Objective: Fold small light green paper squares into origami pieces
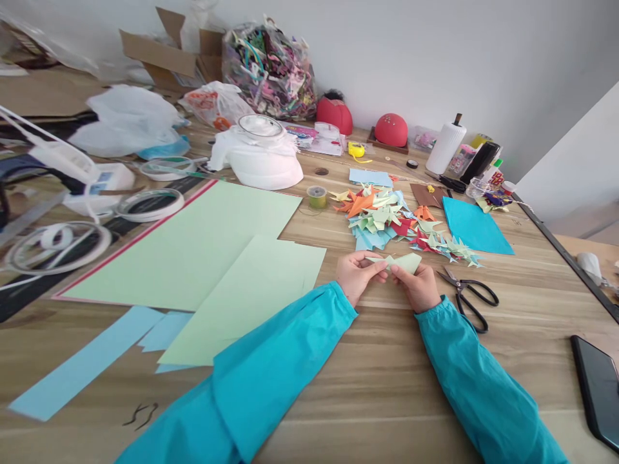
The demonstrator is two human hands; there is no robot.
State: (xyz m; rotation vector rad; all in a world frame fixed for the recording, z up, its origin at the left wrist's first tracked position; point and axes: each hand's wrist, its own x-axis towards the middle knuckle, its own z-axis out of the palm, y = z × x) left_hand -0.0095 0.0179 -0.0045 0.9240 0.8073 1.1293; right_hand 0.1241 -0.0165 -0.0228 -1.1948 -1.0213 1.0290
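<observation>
Left hand: my left hand is pinched shut on the left end of the folded green paper, thumb on top.
Right hand: my right hand is clamped on the other end, fingers curled round it.
Folded green paper: right here between both hands, held just above the worktop.
Scissors: black-handled scissors lie flat, just beside my right hand.
Pile: folded paper shapes in green, blue, orange and red, heaped just beyond my hands.
Sheets: pale green sheets lie flat to my left; a blue sheet lies beyond the scissors.
</observation>
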